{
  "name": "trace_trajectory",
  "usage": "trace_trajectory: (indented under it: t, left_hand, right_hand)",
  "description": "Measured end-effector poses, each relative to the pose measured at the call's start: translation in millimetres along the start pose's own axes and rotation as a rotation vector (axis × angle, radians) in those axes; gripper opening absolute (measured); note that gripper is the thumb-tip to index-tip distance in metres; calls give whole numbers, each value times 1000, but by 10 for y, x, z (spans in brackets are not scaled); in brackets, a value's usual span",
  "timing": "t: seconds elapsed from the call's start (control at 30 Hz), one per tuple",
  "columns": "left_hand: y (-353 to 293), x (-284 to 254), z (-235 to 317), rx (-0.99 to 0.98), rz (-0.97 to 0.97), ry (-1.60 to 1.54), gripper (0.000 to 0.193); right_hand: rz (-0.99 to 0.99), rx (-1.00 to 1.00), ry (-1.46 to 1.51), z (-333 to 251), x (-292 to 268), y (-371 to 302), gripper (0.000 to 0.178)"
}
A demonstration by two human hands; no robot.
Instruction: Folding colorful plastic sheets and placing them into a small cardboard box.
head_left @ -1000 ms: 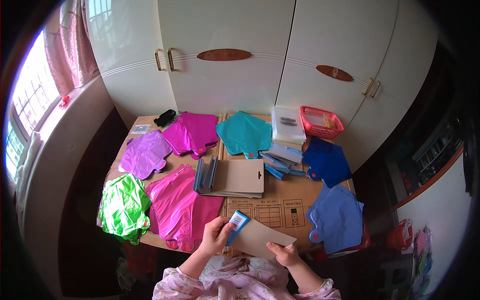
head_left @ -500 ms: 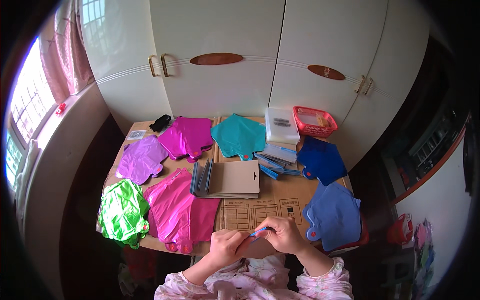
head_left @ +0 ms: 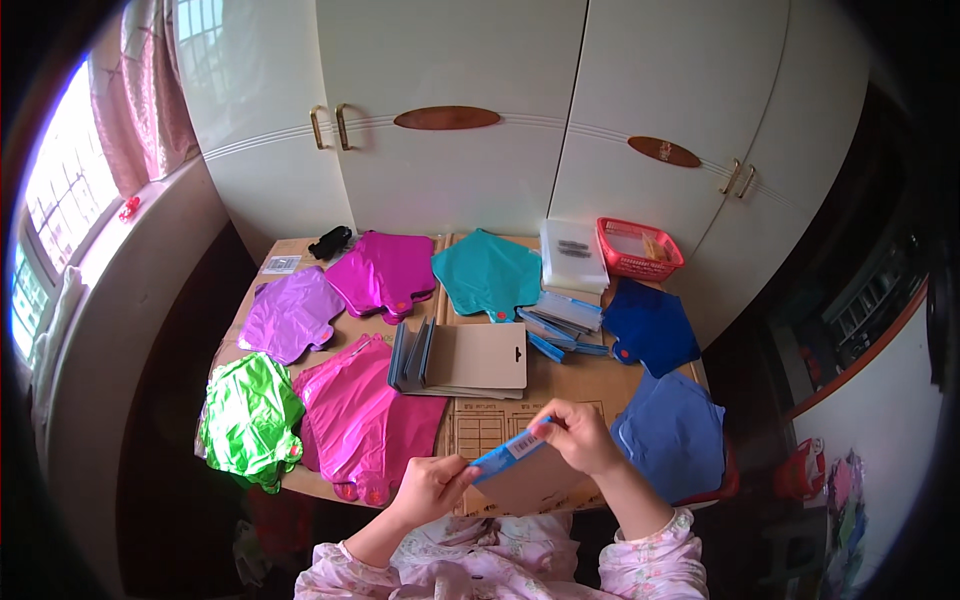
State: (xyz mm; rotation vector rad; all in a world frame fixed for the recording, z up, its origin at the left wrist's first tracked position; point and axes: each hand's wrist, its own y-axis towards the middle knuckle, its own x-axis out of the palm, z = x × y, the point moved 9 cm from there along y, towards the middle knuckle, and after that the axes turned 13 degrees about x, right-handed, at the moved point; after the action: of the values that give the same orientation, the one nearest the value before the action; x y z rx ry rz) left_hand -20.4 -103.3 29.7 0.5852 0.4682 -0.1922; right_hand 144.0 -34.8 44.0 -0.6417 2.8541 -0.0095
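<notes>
Above the table's near edge, a brown card with a blue folded strip (head_left: 535,478) is held tilted between both hands. My left hand (head_left: 437,488) pinches the lower left end of the blue strip. My right hand (head_left: 578,438) grips the upper right end, its thumb on the strip. Just beyond the hands stands a group of similar folded cards (head_left: 472,358), some upright with blue edges. A large pink foil balloon stack (head_left: 368,420), lying flat, is nearest my left hand. A periwinkle blue balloon stack (head_left: 670,435) lies to the right of my right hand.
Flat foil balloon stacks in green (head_left: 250,420), lilac (head_left: 290,315), magenta (head_left: 385,270), teal (head_left: 487,272) and dark blue (head_left: 652,325) ring the cardboard-covered table. Blue-edged cards (head_left: 565,320), clear bags (head_left: 575,255) and a red basket (head_left: 640,262) stand far right, before a white cupboard (head_left: 450,60).
The card has been lifted and tilted, so its blue strip and brown face now show. My right hand has risen, while my left has moved slightly left. The view has shifted slightly.
</notes>
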Motion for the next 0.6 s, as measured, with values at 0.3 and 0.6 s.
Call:
trace_trajectory:
  t: [0.3, 0.6]
  left_hand:
    - [56, 71, -1226, -626, 514, -773, 31]
    - [-124, -360, -1291, -717, 398, -541, 38]
  right_hand:
    - [480, -393, -424, -422, -363, 436, 45]
    - [350, -104, -203, 873, -180, 552, 54]
